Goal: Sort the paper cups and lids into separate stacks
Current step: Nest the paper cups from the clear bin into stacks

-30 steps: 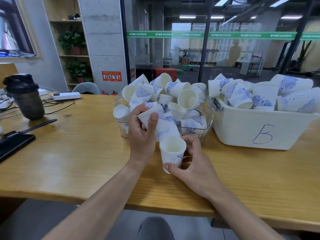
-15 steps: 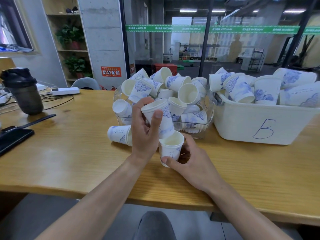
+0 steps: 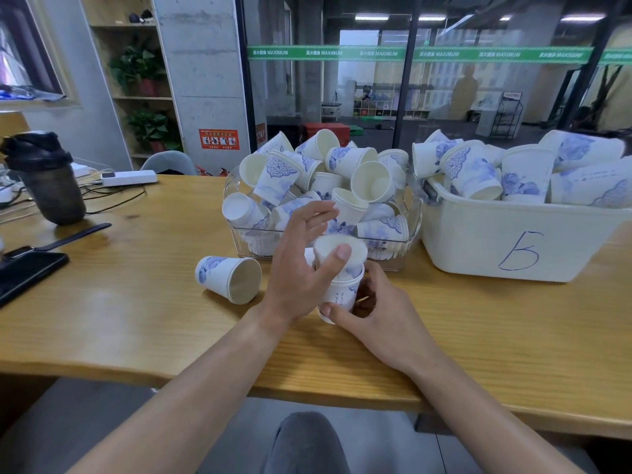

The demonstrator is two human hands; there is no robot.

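Wood-grain tabletop (image 3: 444, 336), light yellow-brown, glossy, fills the mid frame; grey concrete pillar (image 3: 201, 63) and a shelf with potted green plants (image 3: 138, 68) behind it, glass partition with a green banner strip (image 3: 410, 53) across the back.

Left to right on the tabletop:
- black flat phone (image 3: 24, 275) at the left edge, dark smoked-plastic shaker bottle with black lid (image 3: 44, 179) behind it, white power strip (image 3: 128, 177) with cables further back.
- white paper cup with blue flower print (image 3: 227, 278) lying on its side, mouth facing right, just left of the left hand.
- clear plastic bin (image 3: 408, 230) heaped with the same blue-print paper cups, jumbled, right behind the hands.
- white plastic tub marked "B" (image 3: 513, 248) in blue, far right, also heaped with cups.

Hands:
- left hand (image 3: 301, 268): thumb on the rim of the upper white paper cup (image 3: 338, 249), fingers (image 3: 314, 213) spread and blurred above it; upper cup sits partly nested in the lower one. Whether the fingers actually touch the cup, cannot tell.
- right hand (image 3: 379, 313): thumb and fingers curled round the lower upright paper cup (image 3: 340, 295), gripping it near the base, cup standing on the tabletop near the front edge of the clear bin.

No lids identifiable.
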